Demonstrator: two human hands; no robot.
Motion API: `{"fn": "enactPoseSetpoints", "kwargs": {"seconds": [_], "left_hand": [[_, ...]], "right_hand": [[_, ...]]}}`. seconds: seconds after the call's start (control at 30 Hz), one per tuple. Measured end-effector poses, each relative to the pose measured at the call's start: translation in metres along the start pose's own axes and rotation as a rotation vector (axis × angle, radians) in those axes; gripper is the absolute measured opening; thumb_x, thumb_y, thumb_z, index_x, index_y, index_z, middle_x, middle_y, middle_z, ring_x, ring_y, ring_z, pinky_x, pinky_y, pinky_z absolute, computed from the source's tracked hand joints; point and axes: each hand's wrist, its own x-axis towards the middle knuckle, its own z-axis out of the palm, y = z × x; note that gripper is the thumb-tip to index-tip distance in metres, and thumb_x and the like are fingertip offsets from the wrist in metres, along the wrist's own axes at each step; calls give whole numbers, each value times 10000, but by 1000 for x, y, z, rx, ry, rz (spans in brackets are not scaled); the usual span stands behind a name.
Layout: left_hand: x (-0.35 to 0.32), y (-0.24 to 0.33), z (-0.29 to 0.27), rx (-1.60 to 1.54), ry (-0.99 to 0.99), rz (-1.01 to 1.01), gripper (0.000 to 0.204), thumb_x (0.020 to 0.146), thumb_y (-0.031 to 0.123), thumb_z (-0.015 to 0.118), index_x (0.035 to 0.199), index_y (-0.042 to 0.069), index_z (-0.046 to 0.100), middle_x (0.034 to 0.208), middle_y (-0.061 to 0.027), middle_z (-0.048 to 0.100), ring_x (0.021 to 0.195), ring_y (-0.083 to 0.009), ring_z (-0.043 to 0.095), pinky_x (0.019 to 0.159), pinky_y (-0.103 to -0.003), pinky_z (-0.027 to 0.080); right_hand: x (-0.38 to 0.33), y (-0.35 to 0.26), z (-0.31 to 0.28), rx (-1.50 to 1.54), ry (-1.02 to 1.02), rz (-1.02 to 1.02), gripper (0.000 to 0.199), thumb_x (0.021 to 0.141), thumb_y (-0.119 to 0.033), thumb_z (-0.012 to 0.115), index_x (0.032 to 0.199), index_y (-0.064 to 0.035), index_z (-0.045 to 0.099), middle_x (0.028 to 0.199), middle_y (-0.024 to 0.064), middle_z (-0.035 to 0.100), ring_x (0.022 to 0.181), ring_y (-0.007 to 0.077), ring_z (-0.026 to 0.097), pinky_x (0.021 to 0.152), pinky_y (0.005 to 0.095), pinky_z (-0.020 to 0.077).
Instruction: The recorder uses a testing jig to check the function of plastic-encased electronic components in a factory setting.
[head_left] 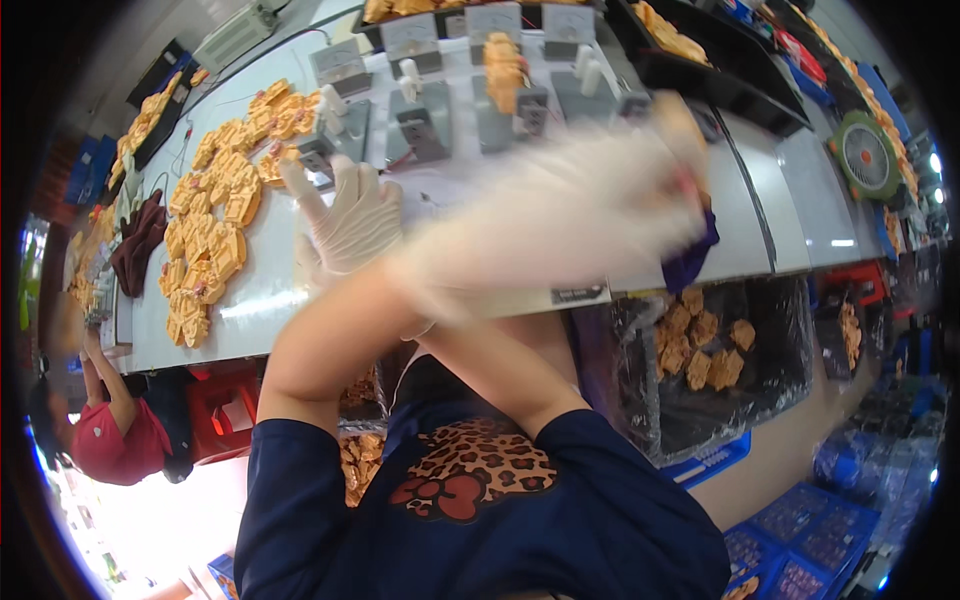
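Observation:
My forearms cross in front of my chest. My left hand, in a white glove, reaches over to the right side and is smeared by motion. A tan-orange moulded piece with a reddish spot is at its fingertips, blurred. On the left side, my right hand, also gloved, has its fingers spread low over the table. Its index finger nearly touches a tan-orange piece beside a grey fixture with white posts. Another tan-orange piece stands upright on a fixture farther right.
Several tan-orange pieces cover the table's left part. Analog meters line the back. Black trays stand at far right, near a green fan. A plastic-lined bin holds pieces below the edge. Another person works at left.

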Motion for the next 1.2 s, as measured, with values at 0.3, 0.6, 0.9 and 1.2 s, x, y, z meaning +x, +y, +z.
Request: {"fn": "enactPoseSetpoints", "kwargs": {"seconds": [0.3,0.6,0.9,1.2], "left_hand": [[5,-66,297,-75,-688,-191,325,898,248,598,1102,12,689,1163,-258,703,1098,-412,682,921,-464,548],[-75,46,97,159,196,514,162,852,233,641,863,73,661,845,-68,600,664,-217,596,660,-365,494],[-161,-110,-54,-131,1167,-223,147,966,7,543,998,-10,685,904,-56,645,845,-122,577,797,-269,455],[-153,-137,-47,-111,1100,-456,112,903,-8,652,978,-14,735,877,-44,701,836,-121,620,798,-281,493]], "right_hand": [[-76,4,-46,100,337,-4,690,693,-199,773,1357,-189,585,1364,126,499,1265,364,439,1024,508,357],[-49,38,-112,10,269,-37,455,785,-153,728,1237,-141,685,1214,109,618,1107,328,573,944,499,404],[8,137,-163,-64,-337,-5,144,824,-90,711,958,-63,666,916,145,616,888,377,601,783,472,506],[10,126,-164,0,-371,71,194,785,-54,751,962,-37,674,915,128,619,858,341,602,786,425,503]]}}
